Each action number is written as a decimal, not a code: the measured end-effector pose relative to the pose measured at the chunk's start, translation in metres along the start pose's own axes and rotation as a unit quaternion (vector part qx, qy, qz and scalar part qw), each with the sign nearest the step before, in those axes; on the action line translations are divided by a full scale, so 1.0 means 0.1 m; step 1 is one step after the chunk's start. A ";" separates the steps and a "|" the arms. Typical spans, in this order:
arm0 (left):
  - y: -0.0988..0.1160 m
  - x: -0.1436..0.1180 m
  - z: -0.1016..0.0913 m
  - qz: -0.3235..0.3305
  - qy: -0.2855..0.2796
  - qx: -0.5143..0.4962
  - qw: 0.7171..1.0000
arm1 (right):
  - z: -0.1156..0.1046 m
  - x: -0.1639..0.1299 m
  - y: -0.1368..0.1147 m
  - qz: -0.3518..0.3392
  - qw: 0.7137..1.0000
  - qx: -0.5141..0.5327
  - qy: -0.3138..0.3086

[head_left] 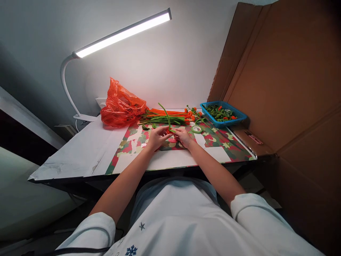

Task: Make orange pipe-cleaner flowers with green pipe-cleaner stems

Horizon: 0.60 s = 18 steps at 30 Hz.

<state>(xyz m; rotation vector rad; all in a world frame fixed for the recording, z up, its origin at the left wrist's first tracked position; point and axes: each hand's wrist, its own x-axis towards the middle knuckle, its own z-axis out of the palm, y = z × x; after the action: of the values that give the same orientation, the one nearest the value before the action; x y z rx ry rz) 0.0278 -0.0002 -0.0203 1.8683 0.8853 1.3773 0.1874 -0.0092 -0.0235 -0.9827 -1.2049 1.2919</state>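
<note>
Your left hand (157, 138) and right hand (183, 137) meet over the patterned mat (226, 144), both pinched on a curved green stem (167, 119) that rises between them; behind lie a stem bundle (162, 116), an orange bag (121, 105) and a blue basket (223, 113).

The stem (165, 115) held at both hands is green. The mat (223, 144) carries a camouflage pattern in red, green, white and tan. The bag (121, 106) is translucent orange. The bundle (165, 116) mixes orange and green stems. The basket (238, 115) is blue, with green and orange pieces inside. The tape roll (196, 129) is pale green. The lamp (66, 85) is white. The shirt (176, 220) is white with dark blue snowflakes.
</note>
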 end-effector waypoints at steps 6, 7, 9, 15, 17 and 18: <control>-0.10 0.04 -0.01 -0.080 -0.026 -0.069 0.994 | 0.00 0.00 0.03 -0.081 0.991 -0.097 0.035; -0.11 0.03 -0.01 -0.090 -0.027 -0.075 0.993 | 0.00 -0.01 0.03 -0.104 0.987 -0.117 0.047; -0.12 0.03 -0.01 -0.105 -0.026 -0.084 0.991 | 0.01 -0.04 0.02 -0.151 0.974 -0.156 0.062; -0.09 0.02 0.00 -0.128 -0.015 -0.099 0.987 | 0.03 -0.12 -0.03 -0.244 0.938 -0.246 0.025; -0.08 0.02 0.00 -0.134 -0.017 -0.100 0.986 | 0.02 -0.12 -0.03 -0.259 0.930 -0.260 0.020; -0.07 0.02 -0.01 -0.136 -0.019 -0.100 0.986 | 0.02 -0.11 -0.03 -0.264 0.927 -0.265 0.019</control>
<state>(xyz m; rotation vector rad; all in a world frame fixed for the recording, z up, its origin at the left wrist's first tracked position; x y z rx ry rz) 0.0266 0.0053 -0.0248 1.5542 0.9093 1.2119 0.1874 -0.0204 -0.0215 -0.9513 -1.6903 0.5246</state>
